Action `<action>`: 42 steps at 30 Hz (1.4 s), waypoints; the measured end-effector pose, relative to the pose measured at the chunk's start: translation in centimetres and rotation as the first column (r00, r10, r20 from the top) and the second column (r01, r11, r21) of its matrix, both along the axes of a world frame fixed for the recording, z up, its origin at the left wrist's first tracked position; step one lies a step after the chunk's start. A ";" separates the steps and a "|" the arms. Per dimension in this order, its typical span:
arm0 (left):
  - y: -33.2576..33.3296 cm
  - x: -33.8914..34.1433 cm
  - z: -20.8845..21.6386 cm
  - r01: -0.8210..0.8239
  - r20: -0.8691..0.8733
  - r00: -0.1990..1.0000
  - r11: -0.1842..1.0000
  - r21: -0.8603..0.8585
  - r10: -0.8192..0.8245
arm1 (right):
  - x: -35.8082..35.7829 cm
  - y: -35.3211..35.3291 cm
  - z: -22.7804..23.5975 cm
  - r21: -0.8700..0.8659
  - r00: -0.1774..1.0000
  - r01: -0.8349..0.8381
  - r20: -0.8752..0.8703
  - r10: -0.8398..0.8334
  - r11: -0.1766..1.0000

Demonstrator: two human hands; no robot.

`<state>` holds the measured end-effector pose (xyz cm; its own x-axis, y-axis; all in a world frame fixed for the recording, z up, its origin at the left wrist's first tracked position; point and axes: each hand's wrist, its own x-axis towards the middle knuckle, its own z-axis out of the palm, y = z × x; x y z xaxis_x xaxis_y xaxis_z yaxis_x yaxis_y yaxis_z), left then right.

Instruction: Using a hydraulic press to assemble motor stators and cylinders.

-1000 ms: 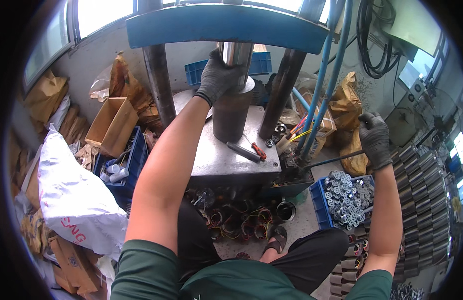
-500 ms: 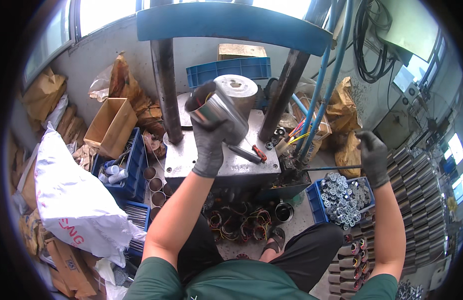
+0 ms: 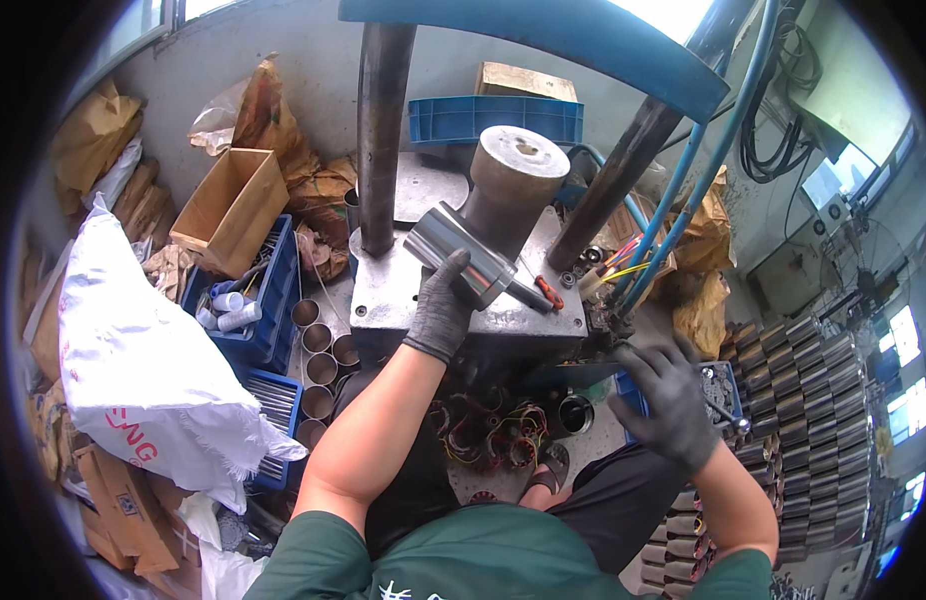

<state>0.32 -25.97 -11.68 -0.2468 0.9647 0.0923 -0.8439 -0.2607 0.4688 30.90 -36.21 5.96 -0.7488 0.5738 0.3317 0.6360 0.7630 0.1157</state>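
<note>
In my left hand (image 3: 445, 312) is a shiny steel motor housing (image 3: 453, 248), tilted, its upper end pointing to the far left. The gloved fingers close round its lower side, over the metal base plate (image 3: 383, 302) of a press. Right behind it stands a thick metal cylinder (image 3: 523, 165) on the press. A dark rod-shaped tool (image 3: 531, 297) and a red-and-black tool (image 3: 549, 292) lie beside the housing. My right hand (image 3: 668, 405), also gloved, hangs with fingers stretched and apart, over a blue crate. A ball-ended lever (image 3: 728, 415) shows beside its palm; whether they touch is unclear.
Press posts (image 3: 385, 140) rise either side of the plate, with blue hoses (image 3: 673, 215) at right. Wired motor parts (image 3: 493, 430) lie on the floor between my legs. Blue crates (image 3: 273, 340) and a white sack (image 3: 153, 370) are at left; stacked metal tubes (image 3: 813, 420) at right.
My left hand has turned the housing, so its wired open end no longer faces me, and lowered it. My right hand has come down and inward, fingers spreading. The whole view has shifted.
</note>
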 end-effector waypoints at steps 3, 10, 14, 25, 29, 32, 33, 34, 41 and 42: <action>0.9 0.1 -0.3 0.019 0.011 1.000 1.000 0.020 -0.019 | -5.4 4.3 -2.5 -0.007 0.986 -0.055 -0.156 0.054 0.998; 0.5 -0.2 0.9 0.124 0.118 0.984 0.988 0.091 -0.134 | -14.0 13.6 -11.5 -0.436 0.867 -0.164 -0.491 -0.082 0.885; 0.1 -0.5 0.7 0.023 -0.103 0.995 1.000 0.018 -0.021 | -15.3 13.8 -12.6 -0.595 0.822 -0.208 -0.536 -0.191 0.776; 1.3 -2.5 0.3 -0.274 0.068 0.957 0.956 -0.106 0.281 | -11.6 10.5 -15.2 -0.148 0.833 -0.043 -0.551 -0.047 0.988; 1.6 -4.0 0.6 -0.112 0.304 0.948 0.993 0.038 0.096 | -8.8 10.9 -16.8 -0.395 0.528 -0.363 -0.833 -0.163 0.844; 1.5 -4.1 -0.5 -0.066 0.339 0.940 0.995 0.077 0.036 | -11.9 10.3 -10.0 -0.350 0.031 -0.717 -0.879 -0.475 0.602; 1.2 -3.4 0.0 -0.054 0.286 0.958 0.996 0.064 0.034 | -12.2 11.1 -7.8 -0.370 0.076 -0.576 -0.912 -0.404 0.729; 1.0 -2.8 0.3 -0.038 0.234 0.972 0.998 0.053 0.025 | -12.2 12.2 -6.4 -0.361 0.132 -0.412 -0.932 -0.337 0.836; 1.3 -0.1 0.4 -0.033 -0.009 0.999 0.999 0.013 0.033 | -15.8 24.2 -3.8 -0.021 0.208 -0.452 -0.975 0.083 0.892; 1.8 0.5 0.5 -0.020 -0.049 0.999 0.999 0.035 0.021 | -15.3 25.8 -3.8 -0.042 0.288 -0.439 -0.953 0.096 0.898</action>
